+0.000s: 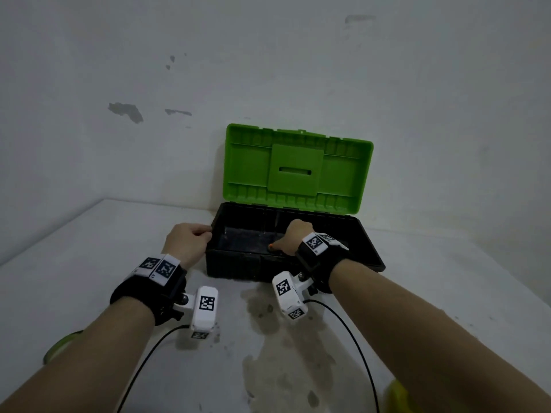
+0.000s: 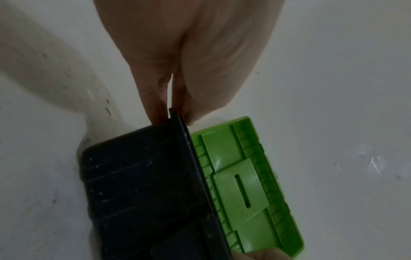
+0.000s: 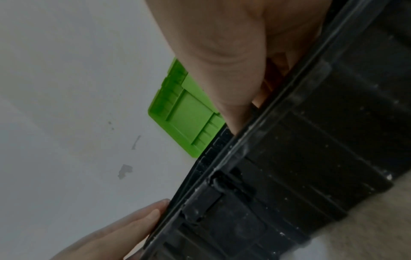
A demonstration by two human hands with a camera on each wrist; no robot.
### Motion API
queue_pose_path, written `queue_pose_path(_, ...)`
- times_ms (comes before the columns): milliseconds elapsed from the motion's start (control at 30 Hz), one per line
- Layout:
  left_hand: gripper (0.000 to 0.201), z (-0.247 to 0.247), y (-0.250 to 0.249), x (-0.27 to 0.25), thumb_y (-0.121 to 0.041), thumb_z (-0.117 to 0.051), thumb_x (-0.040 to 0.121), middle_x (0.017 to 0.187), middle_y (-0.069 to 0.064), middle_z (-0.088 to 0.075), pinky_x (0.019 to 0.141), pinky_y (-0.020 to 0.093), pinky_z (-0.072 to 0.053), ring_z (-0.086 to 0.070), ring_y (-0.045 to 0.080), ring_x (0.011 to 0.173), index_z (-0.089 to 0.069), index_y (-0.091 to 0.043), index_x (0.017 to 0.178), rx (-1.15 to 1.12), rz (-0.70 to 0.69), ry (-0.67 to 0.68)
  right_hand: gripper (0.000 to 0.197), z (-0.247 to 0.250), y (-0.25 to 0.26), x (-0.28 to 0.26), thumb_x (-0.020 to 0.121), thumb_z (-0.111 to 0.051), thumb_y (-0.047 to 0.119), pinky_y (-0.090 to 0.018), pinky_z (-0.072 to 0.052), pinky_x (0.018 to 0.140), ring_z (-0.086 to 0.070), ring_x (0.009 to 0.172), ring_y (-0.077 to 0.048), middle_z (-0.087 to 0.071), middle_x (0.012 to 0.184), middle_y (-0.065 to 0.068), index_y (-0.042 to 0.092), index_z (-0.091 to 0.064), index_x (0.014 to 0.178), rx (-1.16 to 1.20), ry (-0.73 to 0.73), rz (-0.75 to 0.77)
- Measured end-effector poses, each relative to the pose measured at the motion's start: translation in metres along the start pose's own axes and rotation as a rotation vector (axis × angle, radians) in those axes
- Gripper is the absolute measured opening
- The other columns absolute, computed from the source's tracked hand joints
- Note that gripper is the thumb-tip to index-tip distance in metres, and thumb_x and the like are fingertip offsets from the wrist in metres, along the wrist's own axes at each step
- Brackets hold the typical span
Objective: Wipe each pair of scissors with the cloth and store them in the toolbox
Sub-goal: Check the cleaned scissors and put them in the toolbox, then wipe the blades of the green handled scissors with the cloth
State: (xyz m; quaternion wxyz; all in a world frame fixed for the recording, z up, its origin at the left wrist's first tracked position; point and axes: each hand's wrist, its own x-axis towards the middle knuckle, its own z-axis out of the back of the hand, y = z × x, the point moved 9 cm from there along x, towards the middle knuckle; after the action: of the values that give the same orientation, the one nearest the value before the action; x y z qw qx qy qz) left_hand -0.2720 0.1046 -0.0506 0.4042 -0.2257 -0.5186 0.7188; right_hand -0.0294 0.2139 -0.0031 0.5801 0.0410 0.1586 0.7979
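The toolbox (image 1: pixel 238 267) stands open against the wall, a black base with a green lid (image 1: pixel 298 165) tipped back. My left hand (image 1: pixel 187 242) pinches the rim at the box's left end; the left wrist view shows thumb and fingers (image 2: pixel 155 105) on either side of the black edge (image 2: pixel 180 126). Reaching down inside the box is my right hand (image 1: pixel 293 236), fingers curled round something with an orange handle (image 1: pixel 271 246), apparently scissors. A sliver of that orange (image 3: pixel 268 88) shows between the fingers in the right wrist view. The blades are hidden.
The white table (image 1: pixel 89 263) has dark stains (image 1: pixel 268 308) in front of the box. A green object (image 1: pixel 59 347) pokes out at the lower left edge. A yellow thing (image 1: pixel 396 394), perhaps the cloth, lies at the bottom right. The wall stands close behind the lid.
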Motion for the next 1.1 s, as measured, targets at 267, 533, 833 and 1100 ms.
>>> queue_pose_path(267,0.025,0.001,0.003,0.004,-0.013,-0.069,0.087,0.109,0.01,-0.075,0.102,0.046,-0.051,-0.069,0.025,0.105,-0.075,-0.008,0.111,0.014,-0.048,-0.014,0.041,-0.025,0.009,0.013,0.069,-0.081,0.047,-0.033,-0.059,0.067,-0.063,0.061,-0.021,-0.066,0.066,-0.005,0.01,-0.062,0.066,-0.053,0.097,0.008)
queue_pose_path(533,0.021,0.002,0.001,-0.004,-0.018,-0.067,0.088,0.106,0.01,-0.074,0.093,0.05,-0.056,-0.07,0.027,0.1,-0.075,-0.014,0.106,-0.023,-0.032,-0.001,0.031,-0.017,0.006,0.0,0.083,-0.067,0.037,-0.027,-0.045,0.056,-0.059,0.062,-0.025,-0.062,0.071,-0.007,0.005,-0.066,0.079,-0.024,0.09,0.053)
queue_pose_path(833,0.032,0.019,-0.027,-0.111,-0.021,-0.057,0.097,0.13,0.009,-0.065,0.105,0.03,-0.04,-0.058,0.026,0.122,-0.066,-0.009,0.126,0.262,-0.06,-0.031,0.025,0.02,-0.045,-0.14,0.084,-0.055,0.033,-0.036,-0.055,0.07,-0.066,0.077,-0.03,-0.067,0.081,-0.009,0.013,-0.069,0.079,0.095,-0.326,0.114)
queue_pose_path(1100,0.038,0.059,-0.008,-0.193,-0.023,-0.057,0.098,0.143,0.012,-0.055,0.114,0.032,-0.032,-0.049,0.03,0.132,-0.06,-0.011,0.134,0.514,0.04,0.011,0.047,0.008,-0.172,-0.226,0.088,-0.056,0.043,-0.044,-0.039,0.097,-0.044,0.121,-0.036,-0.048,0.131,-0.015,0.018,-0.053,0.128,-0.15,-0.276,-0.227)
